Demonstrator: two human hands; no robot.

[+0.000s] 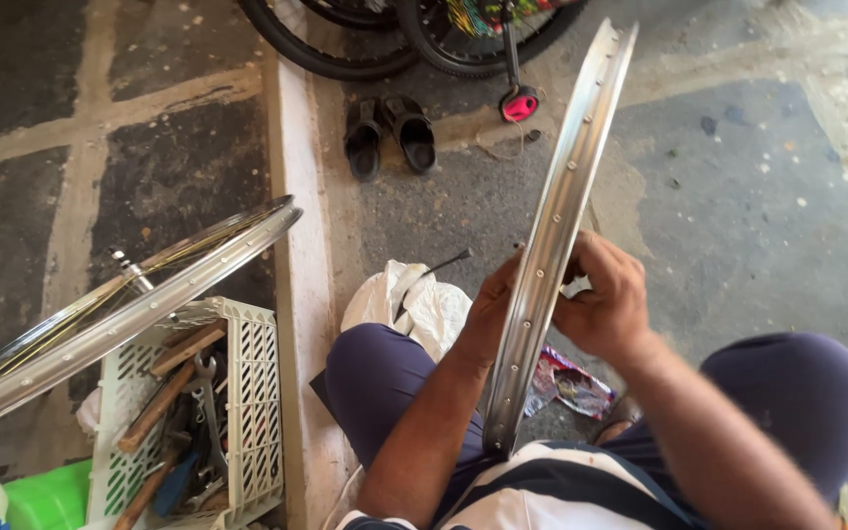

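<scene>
Rim [554, 245]: bare silver bicycle rim, stood on edge between the person's knees in the head view, lower end near the lap, upper end tilted away toward the parked bicycles [414, 29].
Left hand [488, 314]: lay against the rim's left side at mid-height, fingers curled around it; grip mostly hidden behind the metal.
Right hand [606, 304]: closed on the rim's right side, opposite the left hand, fingers bent inward toward the rim's edge.
Spoke [439, 267]: thin dark rod lying over the white cloth [414, 299] just left of the hands.
Spoked wheel [120, 304]: rested tilted on the white plastic crate [247, 393] at left.
Crate contents: spanner [210, 393] and wooden-handled tools.
Sandals [390, 132]: black pair on the floor beyond the rim.
Wrapper [566, 383]: coloured, on the floor beneath the rim.
</scene>
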